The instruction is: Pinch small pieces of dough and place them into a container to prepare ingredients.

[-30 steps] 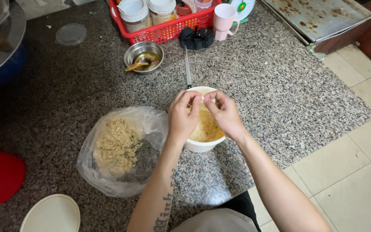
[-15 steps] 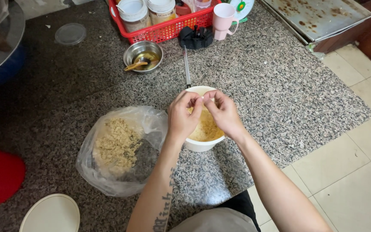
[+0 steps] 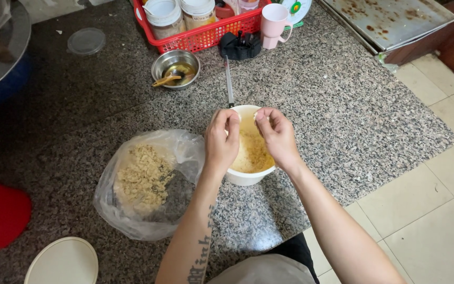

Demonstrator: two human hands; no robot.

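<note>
Over the last second very little has shifted: both hands stay above the white bowl (image 3: 248, 176), and the bowl, the bag and everything around them sit where they were. The one small difference is that the two hands have drawn slightly apart, so a gap now shows between them over the far rim of the bowl. From this I judge the work is a slow, repeated picking or crumbling over the bowl rather than any lifting or carrying.

The left hand (image 3: 222, 141) has its fingers (image 3: 233, 119) curled in and pinched together, and the right hand (image 3: 277, 137) does the same, with a small pale scrap showing at its fingertips (image 3: 258, 115); what the left hand pinches is too small to tell. The bowl holds a yellowish mash and stands on the tabletop (image 3: 342, 110) near its front edge, directly under the hands. Just beside it on the left lies an open clear plastic bag (image 3: 179, 152) with pale crumbly stuff (image 3: 143, 176) inside.

The tabletop is speckled grey granite. Farther back stand a small steel bowl (image 3: 175, 66) with a spoon in it, a red basket (image 3: 206, 31) of jars, a pink cup (image 3: 274, 23) and a loose clear lid (image 3: 86, 41). A thin knife-like tool (image 3: 229, 81) lies behind the white bowl. A stained metal tray (image 3: 390, 18) sits at the far right, and pale floor tiles (image 3: 426, 210) run along the right side
</note>
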